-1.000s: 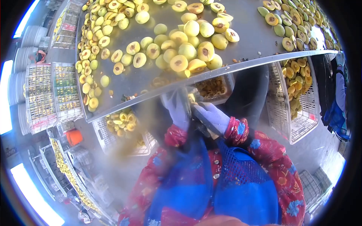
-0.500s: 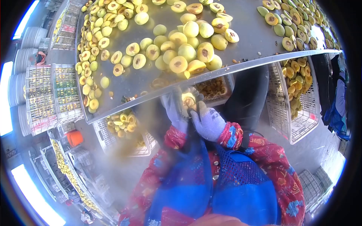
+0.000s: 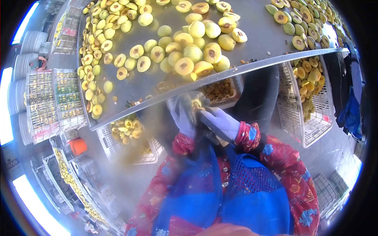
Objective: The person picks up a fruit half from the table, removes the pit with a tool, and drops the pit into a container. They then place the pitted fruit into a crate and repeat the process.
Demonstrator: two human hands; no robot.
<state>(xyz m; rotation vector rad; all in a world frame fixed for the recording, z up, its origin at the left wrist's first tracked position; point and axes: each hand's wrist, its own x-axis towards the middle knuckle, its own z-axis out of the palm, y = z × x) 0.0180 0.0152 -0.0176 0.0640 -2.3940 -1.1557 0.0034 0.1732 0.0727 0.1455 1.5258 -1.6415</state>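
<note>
My left hand (image 3: 184, 112), in a lilac glove with dark fingers, is wrapped round a yellow fruit half (image 3: 197, 104) just below the table's front edge. My right hand (image 3: 221, 122), gloved alike, is closed beside it, its fingertips at the fruit. A dark tool with a pale end (image 3: 223, 141) shows under my right palm; its shape is mostly hidden. Beyond the edge, a pile of green-yellow fruit halves (image 3: 193, 53) lies on the metal table (image 3: 260, 39).
White crates with fruit halves stand below the table, one at the left (image 3: 112, 145) and one at the right (image 3: 313, 131). A bin of scraps (image 3: 218, 90) is under the edge. Stacked crates (image 3: 41, 106) stand at the far left. Another person's sleeve (image 3: 355, 78) shows at the far right.
Since half a second ago my right hand has turned and its fingers now reach across the fruit, with the tool showing under the palm. The fruit half is more covered.
</note>
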